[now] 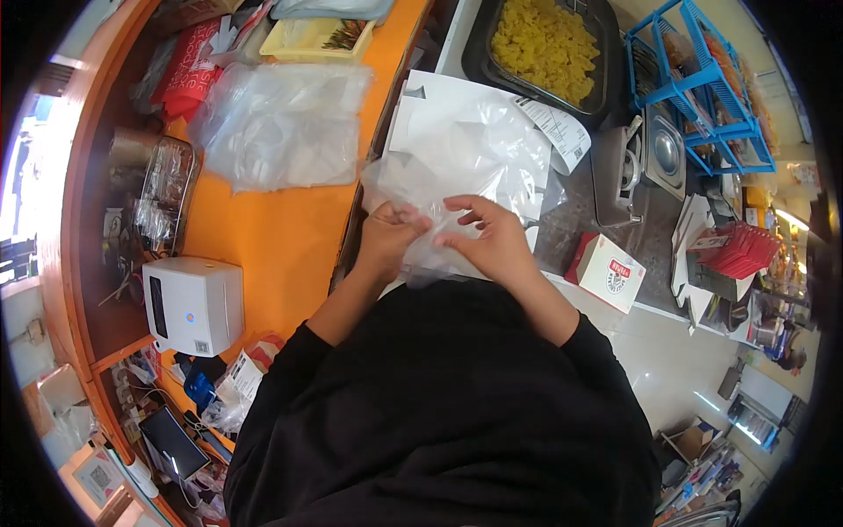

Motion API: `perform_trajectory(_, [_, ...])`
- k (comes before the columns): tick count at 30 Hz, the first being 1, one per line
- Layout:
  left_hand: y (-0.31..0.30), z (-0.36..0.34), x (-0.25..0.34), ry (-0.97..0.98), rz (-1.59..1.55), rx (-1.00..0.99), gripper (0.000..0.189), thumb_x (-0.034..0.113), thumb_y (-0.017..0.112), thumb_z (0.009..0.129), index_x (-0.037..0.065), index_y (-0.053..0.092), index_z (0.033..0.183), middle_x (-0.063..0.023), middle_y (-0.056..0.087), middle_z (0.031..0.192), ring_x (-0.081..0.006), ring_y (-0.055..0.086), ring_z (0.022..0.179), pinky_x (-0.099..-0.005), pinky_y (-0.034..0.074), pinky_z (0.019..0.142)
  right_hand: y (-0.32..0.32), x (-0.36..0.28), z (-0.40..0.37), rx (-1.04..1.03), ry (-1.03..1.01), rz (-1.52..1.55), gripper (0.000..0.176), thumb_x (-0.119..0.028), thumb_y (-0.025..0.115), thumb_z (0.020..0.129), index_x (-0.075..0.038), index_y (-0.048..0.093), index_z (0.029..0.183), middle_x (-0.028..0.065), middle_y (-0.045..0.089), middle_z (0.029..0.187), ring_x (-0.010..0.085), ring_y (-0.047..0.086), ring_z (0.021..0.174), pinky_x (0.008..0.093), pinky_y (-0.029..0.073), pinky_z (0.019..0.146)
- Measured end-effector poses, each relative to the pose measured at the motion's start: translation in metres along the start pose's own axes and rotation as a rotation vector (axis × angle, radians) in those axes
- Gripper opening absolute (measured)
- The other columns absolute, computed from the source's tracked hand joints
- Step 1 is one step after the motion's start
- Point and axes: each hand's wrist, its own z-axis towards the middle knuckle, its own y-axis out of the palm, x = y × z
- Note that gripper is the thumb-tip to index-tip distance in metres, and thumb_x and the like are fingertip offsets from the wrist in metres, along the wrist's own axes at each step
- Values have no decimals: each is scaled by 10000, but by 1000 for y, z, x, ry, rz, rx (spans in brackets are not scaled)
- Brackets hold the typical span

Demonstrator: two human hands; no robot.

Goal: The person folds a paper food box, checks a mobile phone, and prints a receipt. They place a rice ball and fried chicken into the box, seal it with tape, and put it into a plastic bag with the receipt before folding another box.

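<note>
While left fingers [411, 218] pinch plastic [395, 173], counter edge [339, 218] runs alongside.

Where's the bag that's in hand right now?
Head view, near centre: the bag is in the left hand, over the white paper, with the right hand open at its right.

A white boxy device [200, 307] sits on an orange counter [285, 255] — a blue rack [689, 86] stands near a metal container [665, 154].
</note>
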Motion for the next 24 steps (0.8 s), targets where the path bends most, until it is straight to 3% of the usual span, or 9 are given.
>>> perform_trajectory(3, [15,-8,8,-59,16,-86,268,69,797,746,17,659,970,-28,652,819,-118,601,710,-268,498,645,14,8,-1,-286,230,80,228,-185,768,739,-27,641,842,95,663,742,190,621,634,318,475,569])
perform_trajectory(5, [28,-12,19,-26,-101,-45,218,82,799,735,6,670,894,-15,643,779,-122,596,693,-273,487,621,10,0,0,-128,161,-5,203,-146,752,728,-30,591,775,91,634,679,213,603,587,326,469,558])
perform_trajectory(7, [-7,3,21,236,492,56,70,21,714,739,25,652,769,9,606,692,-110,553,642,-277,454,576,2,4,6,55,36,-152,172,-74,693,712,-42,524,703,115,566,624,283,588,586,365,463,555])
perform_trajectory(9, [-49,9,38,150,965,345,63,-8,604,728,21,613,783,-3,540,663,-111,510,625,-287,419,554,-22,15,12,209,-19,-358,145,-49,654,697,-51,509,694,129,535,630,330,572,618,405,449,561])
perform_trajectory(11, [-90,9,66,363,1029,573,108,-29,545,719,36,552,633,-61,505,557,-96,474,603,-292,389,538,-59,33,17,353,-24,-520,138,-51,633,706,-52,496,693,138,536,656,345,573,649,431,442,575])
perform_trajectory(14, [-113,-3,77,270,1191,588,69,-13,564,727,46,585,756,-93,527,588,-147,547,612,-326,436,568,-75,9,20,322,-70,-561,143,18,600,717,-33,469,690,118,534,660,311,587,657,392,463,583])
perform_trajectory(18, [-76,7,72,1171,1606,411,332,94,651,740,94,566,1061,-125,603,696,-293,627,726,-411,486,656,-68,20,59,-63,-53,-41,157,81,590,726,-37,487,708,73,587,775,198,621,749,329,484,659])
perform_trajectory(22, [-62,7,64,455,1217,-165,385,204,670,776,81,578,1129,-133,616,727,-336,632,745,-429,499,678,-49,-38,114,-797,-80,215,161,83,629,725,-48,563,792,57,629,889,142,614,822,289,477,754])
perform_trajectory(24, [-108,23,40,532,1264,-70,299,164,633,802,53,616,1078,-150,645,785,-332,638,747,-421,502,690,-35,-52,161,-819,-278,30,153,44,701,715,-32,609,812,48,643,854,130,621,806,267,476,756])
